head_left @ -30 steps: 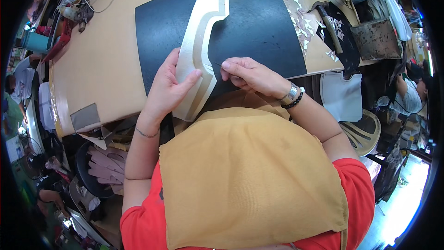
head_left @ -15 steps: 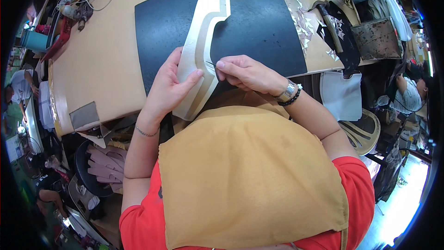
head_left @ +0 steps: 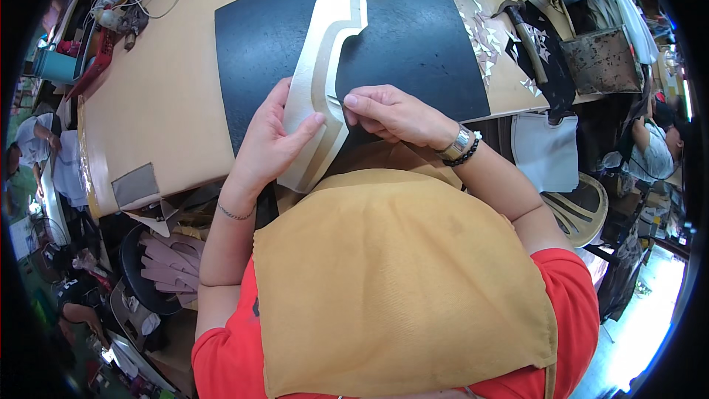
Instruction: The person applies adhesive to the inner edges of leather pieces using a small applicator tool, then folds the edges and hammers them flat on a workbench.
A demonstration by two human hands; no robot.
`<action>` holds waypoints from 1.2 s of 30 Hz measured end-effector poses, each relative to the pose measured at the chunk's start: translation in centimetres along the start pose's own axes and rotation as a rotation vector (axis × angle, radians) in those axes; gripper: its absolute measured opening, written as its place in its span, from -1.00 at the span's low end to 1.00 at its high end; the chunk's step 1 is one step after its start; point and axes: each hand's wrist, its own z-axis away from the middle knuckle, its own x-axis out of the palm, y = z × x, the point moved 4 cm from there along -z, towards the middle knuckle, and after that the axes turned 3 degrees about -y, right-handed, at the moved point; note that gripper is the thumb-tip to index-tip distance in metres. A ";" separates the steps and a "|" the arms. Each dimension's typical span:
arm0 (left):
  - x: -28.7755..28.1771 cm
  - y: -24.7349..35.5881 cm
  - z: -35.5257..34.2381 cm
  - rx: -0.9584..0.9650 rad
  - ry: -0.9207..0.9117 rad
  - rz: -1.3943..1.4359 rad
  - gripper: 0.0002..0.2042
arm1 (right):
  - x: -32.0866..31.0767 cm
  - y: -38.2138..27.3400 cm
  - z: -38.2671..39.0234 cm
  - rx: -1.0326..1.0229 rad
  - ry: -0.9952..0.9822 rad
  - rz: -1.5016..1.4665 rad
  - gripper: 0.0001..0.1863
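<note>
My left hand (head_left: pixel 277 137) grips a long white shaped piece (head_left: pixel 322 59) with a curved cut-out and a beige band along its inner side, thumb on the face and fingers behind it. The piece lies tilted over a black mat (head_left: pixel 413 44), its lower end near my mustard apron (head_left: pixel 399 266). My right hand (head_left: pixel 380 114) is closed, thumb and index finger pinched round a thin dark item at the piece's inner curve; the item is too small to name. Short slits or lines show on the edge there.
A hammer (head_left: pixel 528 44) and white scraps (head_left: pixel 487 44) lie right of the mat, near a rusty tin (head_left: pixel 600 63). Tools, cords and a red tray (head_left: pixel 96 66) are at upper left. A stool (head_left: pixel 580 207) is at right, a bowl of pink strips (head_left: pixel 166 266) below left. People (head_left: pixel 657 148) work at both sides.
Since a second ago, my right hand has shifted slightly left and up against the piece's inner edge. The piece and my left hand have hardly moved.
</note>
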 end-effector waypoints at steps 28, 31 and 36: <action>0.1 -0.2 0.1 -0.007 0.000 -0.002 -0.58 | -0.5 0.1 -0.5 -0.018 -0.003 -0.078 -0.60; 0.2 0.0 0.1 -0.004 -0.005 0.002 -0.58 | -0.6 0.4 -0.7 -0.027 -0.009 -0.072 -0.60; -1.9 -0.9 -0.4 0.039 -0.002 -0.051 -0.55 | -1.0 0.5 0.2 -0.012 0.037 -0.016 -0.61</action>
